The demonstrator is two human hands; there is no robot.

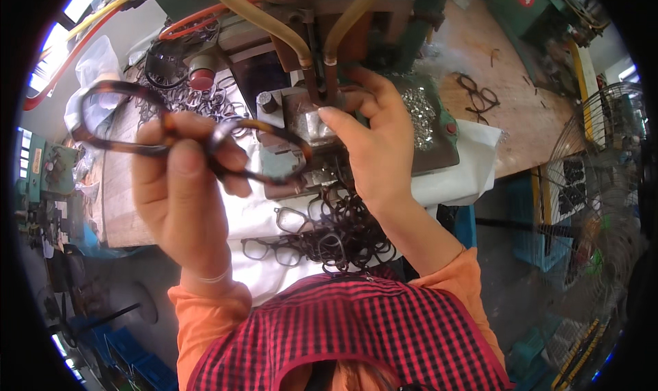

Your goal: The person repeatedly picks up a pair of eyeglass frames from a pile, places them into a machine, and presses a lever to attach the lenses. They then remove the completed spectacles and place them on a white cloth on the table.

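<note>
My left hand [181, 192] is raised at the left, pinching a tortoiseshell eyeglass frame [130, 88] near its bridge. The frame is close to the camera and blurred, with its two rims spread to either side of my fingers. My right hand [380, 148] reaches up to the bench machine [295, 120], its thumb and fingers curled together just under two tan hoses [356, 17]. Whatever lies between those fingertips is hidden. In front of the machine, a pile of dark eyeglass frames [343, 230] rests on white sheeting, close to the red-and-black checked apron [343, 309].
Many more frames [219, 98] are heaped behind a red push button [201, 79]. Shiny chips [419, 117] cover the machine's right side. A few dark frames [478, 98] lie on the wooden table [528, 141]. A wire-caged fan [589, 178] stands at the right.
</note>
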